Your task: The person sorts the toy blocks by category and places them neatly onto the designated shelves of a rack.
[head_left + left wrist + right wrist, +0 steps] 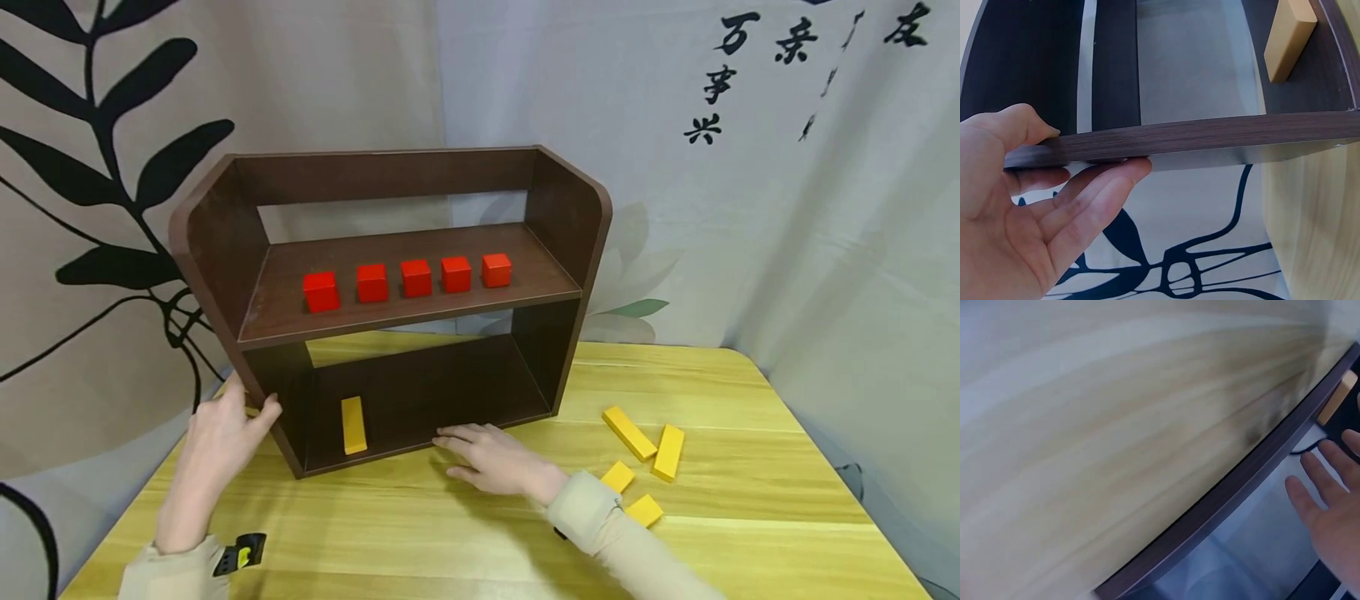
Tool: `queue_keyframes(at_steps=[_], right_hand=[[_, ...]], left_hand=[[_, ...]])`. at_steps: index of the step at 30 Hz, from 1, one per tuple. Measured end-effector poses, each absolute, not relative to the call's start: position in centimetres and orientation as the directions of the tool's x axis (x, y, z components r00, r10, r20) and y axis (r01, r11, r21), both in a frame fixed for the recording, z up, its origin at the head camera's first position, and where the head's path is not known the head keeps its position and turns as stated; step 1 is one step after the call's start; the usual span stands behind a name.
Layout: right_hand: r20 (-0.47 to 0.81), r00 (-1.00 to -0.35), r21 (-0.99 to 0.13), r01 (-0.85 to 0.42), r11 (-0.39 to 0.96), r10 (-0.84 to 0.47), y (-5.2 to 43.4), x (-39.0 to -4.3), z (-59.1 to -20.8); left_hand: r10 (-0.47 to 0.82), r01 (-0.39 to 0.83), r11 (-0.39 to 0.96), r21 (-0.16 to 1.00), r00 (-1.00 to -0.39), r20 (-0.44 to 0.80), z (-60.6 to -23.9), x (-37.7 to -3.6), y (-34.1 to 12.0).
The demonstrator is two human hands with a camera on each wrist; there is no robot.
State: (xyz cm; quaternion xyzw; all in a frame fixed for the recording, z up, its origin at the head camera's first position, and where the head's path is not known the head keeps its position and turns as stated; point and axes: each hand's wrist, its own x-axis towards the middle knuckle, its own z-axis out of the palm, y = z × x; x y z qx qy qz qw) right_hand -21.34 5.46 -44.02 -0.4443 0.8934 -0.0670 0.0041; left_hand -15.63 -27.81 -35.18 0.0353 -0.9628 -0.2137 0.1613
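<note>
A dark brown two-tier wooden shelf (pixel 420 329) stands on the table. My left hand (pixel 225 429) grips its left side panel; in the left wrist view the thumb lies on one face of the panel (pixel 1197 134) and the fingers on the other. My right hand (pixel 495 458) is by the front edge of the bottom board, its fingers extended and holding nothing. On that board a yellow block (pixel 354 425) stands near the left end. Several red cubes, one of them a cube (pixel 416 278) in the middle, form a row on the upper tier.
Right of the shelf, several yellow blocks lie loose on the wooden table (pixel 750 467), among them a block (pixel 668 452) and another block (pixel 629 432). A white curtain (pixel 825 233) with black leaf prints and lettering hangs behind. A black curved object (pixel 37 525) is at the far left.
</note>
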Motion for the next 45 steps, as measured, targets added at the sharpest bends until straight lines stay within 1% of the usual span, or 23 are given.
queue_keyframes(at_steps=[4, 9, 13, 20, 25, 29, 35, 41, 45], right_hand=[[0.054, -0.637, -0.26, -0.752, 0.605, -0.769, 8.5, -21.5, -43.8], [0.057, -0.667, -0.369, -0.706, 0.605, -0.743, 12.3, -21.6, -43.4], [0.041, -0.692, -0.436, -0.662, 0.61, -0.721, 15.2, -21.6, -42.8], [0.002, -0.721, -0.504, -0.599, 0.622, -0.693, 20.2, -21.5, -42.7], [-0.008, -0.731, -0.567, -0.559, 0.605, -0.683, 23.4, -21.3, -43.8], [-0.01, -0.724, -0.629, -0.532, 0.567, -0.69, 25.3, -21.4, -44.6], [-0.009, -0.716, -0.663, -0.519, 0.54, -0.698, 27.2, -21.5, -45.4], [0.001, -0.698, -0.66, -0.538, 0.524, -0.716, 28.1, -21.3, -45.4], [-0.007, -0.688, -0.641, -0.555, 0.531, -0.726, 28.5, -21.2, -45.3]], left_hand=[[-0.142, -0.002, 0.905, 0.425, -0.944, 0.297, -35.2, -15.6, -27.9], [-0.154, -0.019, 0.901, 0.434, -0.948, 0.279, -35.2, -15.6, -27.9], [-0.159, -0.026, 0.894, 0.447, -0.952, 0.263, -35.1, -15.6, -27.9], [-0.096, -0.009, 0.897, 0.442, -0.98, 0.175, -35.2, -15.4, -27.8], [-0.082, 0.029, 0.903, 0.428, -0.968, 0.238, -35.6, -15.5, -27.8], [-0.072, 0.051, 0.907, 0.417, -0.959, 0.275, -35.8, -15.5, -27.7], [-0.074, 0.064, 0.909, 0.412, -0.947, 0.312, -36.0, -15.6, -27.7], [-0.08, 0.069, 0.909, 0.412, -0.939, 0.333, -36.0, -15.6, -27.6], [-0.086, 0.063, 0.906, 0.419, -0.941, 0.327, -36.0, -15.6, -27.5]])
